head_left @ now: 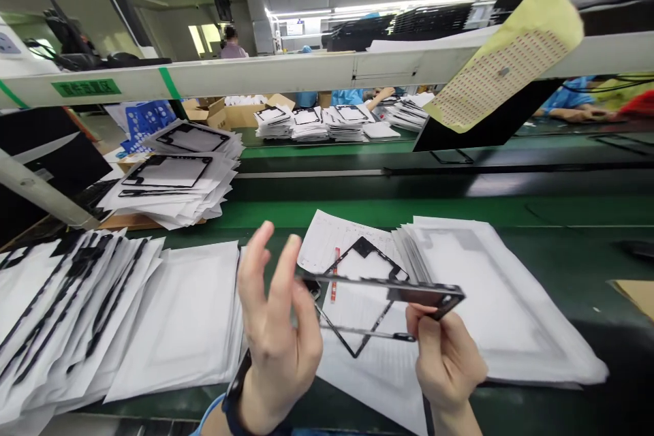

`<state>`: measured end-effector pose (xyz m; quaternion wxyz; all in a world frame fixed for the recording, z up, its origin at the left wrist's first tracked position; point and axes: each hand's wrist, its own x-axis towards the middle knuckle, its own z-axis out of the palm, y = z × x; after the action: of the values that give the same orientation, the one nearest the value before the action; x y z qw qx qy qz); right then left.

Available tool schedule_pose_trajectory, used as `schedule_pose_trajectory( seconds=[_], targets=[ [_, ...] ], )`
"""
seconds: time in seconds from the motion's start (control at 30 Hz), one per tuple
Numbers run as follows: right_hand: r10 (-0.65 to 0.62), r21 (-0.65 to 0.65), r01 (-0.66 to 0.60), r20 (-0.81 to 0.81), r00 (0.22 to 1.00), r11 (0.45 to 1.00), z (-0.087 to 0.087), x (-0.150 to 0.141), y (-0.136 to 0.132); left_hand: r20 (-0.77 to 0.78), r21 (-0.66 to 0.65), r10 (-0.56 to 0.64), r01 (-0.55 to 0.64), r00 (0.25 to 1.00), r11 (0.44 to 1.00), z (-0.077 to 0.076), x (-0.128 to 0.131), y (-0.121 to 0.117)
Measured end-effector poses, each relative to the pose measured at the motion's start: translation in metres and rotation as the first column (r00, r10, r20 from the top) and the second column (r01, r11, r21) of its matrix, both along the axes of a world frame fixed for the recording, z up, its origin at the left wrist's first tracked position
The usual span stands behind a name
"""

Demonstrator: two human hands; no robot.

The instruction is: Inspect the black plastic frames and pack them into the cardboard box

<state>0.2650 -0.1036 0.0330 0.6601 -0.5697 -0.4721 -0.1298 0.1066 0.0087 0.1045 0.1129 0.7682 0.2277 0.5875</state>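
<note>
Both hands hold up a thin black rectangular frame (378,285), seen nearly edge-on above the green bench. My left hand (276,327) has its fingers raised and spread, with the thumb and fingertips at the frame's left end. My right hand (443,354) is closed in a pinch on the frame's right corner. Under the frame lie a printed paper sheet (347,238) and a red pen (336,272). A second black frame outline (357,337) lies on the paper below.
Fanned white sleeves with black frames (66,313) lie at left, a white stack (501,300) at right. More frame stacks (174,177) sit behind, on a green conveyor (460,211). A yellow sticker sheet (511,54) hangs from the rail. Other people work beyond.
</note>
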Motion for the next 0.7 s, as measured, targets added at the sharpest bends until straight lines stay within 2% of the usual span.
schedule_pose_trajectory(
  seconds=[0.03, 0.1, 0.17, 0.2, 0.3, 0.53, 0.7],
  targets=[
    [0.016, -0.021, -0.013, 0.129, 0.991, 1.000, 0.006, 0.003, -0.002, -0.057, 0.068, -0.014, 0.018, 0.998, 0.998, 0.004, 0.002, 0.002],
    [0.083, -0.072, -0.060, 0.365, 0.928, 0.996, 0.021, 0.007, -0.005, -0.168, 0.127, -0.151, 0.173, 0.974, 0.977, 0.013, 0.004, 0.002],
    [0.149, -0.134, -0.095, 0.489, 0.860, 0.986, 0.036, 0.007, -0.007, -0.202, 0.101, -0.279, 0.304, 0.939, 0.947, 0.020, 0.002, -0.002],
    [0.161, -0.152, -0.095, 0.511, 0.844, 0.984, 0.042, 0.006, -0.007, -0.190, 0.088, -0.292, 0.313, 0.937, 0.946, 0.022, 0.001, -0.004],
    [0.166, -0.157, -0.096, 0.530, 0.831, 0.983, 0.051, 0.002, -0.008, -0.138, 0.086, -0.258, 0.271, 0.956, 0.959, 0.022, -0.004, -0.012],
    [0.121, -0.132, -0.058, 0.541, 0.832, 0.990, 0.053, -0.006, -0.010, 0.000, 0.045, -0.153, 0.153, 0.988, 0.987, 0.013, 0.000, -0.023],
    [0.121, -0.169, -0.035, 0.535, 0.836, 0.985, 0.056, -0.007, -0.010, 0.091, 0.075, -0.165, 0.158, 0.982, 0.985, 0.018, 0.006, -0.017]
  ],
)
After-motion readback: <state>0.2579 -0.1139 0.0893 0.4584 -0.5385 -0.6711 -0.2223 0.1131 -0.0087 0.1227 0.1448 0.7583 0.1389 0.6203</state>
